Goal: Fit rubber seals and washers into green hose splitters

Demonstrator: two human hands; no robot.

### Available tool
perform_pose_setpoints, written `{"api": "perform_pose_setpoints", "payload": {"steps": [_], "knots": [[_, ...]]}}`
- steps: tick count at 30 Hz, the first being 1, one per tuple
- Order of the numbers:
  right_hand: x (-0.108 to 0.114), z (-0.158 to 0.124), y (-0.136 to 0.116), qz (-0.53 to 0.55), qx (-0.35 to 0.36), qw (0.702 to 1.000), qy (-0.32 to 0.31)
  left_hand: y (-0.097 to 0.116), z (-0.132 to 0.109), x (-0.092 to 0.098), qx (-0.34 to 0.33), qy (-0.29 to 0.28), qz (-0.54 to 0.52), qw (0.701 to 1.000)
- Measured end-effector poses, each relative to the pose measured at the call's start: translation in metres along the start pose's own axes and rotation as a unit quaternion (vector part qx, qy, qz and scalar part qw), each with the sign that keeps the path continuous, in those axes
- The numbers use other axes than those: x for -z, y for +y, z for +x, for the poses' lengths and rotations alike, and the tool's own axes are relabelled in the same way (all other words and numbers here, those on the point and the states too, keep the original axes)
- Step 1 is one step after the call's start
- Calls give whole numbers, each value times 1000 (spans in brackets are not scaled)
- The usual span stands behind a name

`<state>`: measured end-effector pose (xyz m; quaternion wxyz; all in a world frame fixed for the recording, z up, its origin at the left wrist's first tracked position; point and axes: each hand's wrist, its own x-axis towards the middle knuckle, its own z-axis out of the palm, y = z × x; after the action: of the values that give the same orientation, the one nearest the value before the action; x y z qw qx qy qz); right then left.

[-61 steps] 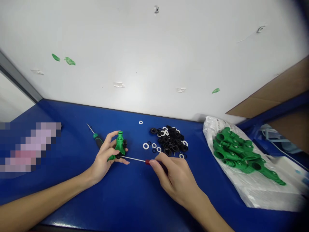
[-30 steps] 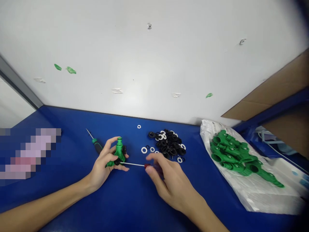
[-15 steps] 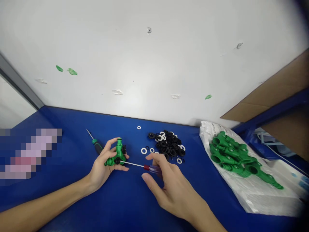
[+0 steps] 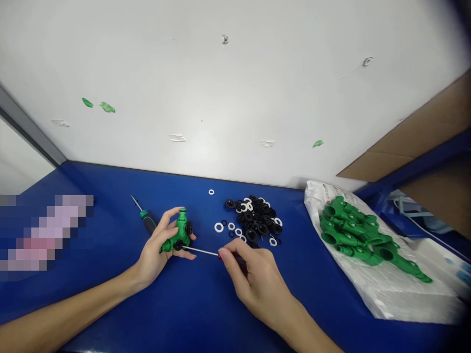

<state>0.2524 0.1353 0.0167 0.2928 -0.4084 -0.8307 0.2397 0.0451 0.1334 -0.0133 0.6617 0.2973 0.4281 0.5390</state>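
My left hand is closed around a green plastic hose connector with black knobs, its ribbed end pointing up. In my right hand is a screwdriver with a thin metal shaft. My thumb and fingers pinch the red front of its handle, and the rest of the handle is hidden in the hand. The shaft's tip meets the lower black knob of the connector; whether it sits in a screw I cannot make out.
A second screwdriver, green and black, lies behind my left hand. Black and white rings are heaped beyond my right hand. Several green connectors rest on a white plastic bag at the right. A white wall closes the blue table at the back.
My right thumb and fingers have closed together round the front of the screwdriver handle, where they were spread apart before. The left hand and connector stay almost in place.
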Motion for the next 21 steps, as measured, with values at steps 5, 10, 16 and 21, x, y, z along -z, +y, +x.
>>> {"api": "perform_pose_setpoints", "payload": {"steps": [5, 10, 16, 21], "knots": [[16, 3, 0, 86, -71, 993, -25, 7, 0, 0, 50, -50, -64, 995], [42, 4, 12, 118, -70, 987, 84, 15, 4, 6, 122, -92, -151, 977], [42, 13, 39, 173, -102, 964, 174, 25, 8, 6, 208, -37, -230, 950], [36, 16, 45, 175, -113, 964, 163, 27, 13, 10, 220, 12, -278, 935]]}}
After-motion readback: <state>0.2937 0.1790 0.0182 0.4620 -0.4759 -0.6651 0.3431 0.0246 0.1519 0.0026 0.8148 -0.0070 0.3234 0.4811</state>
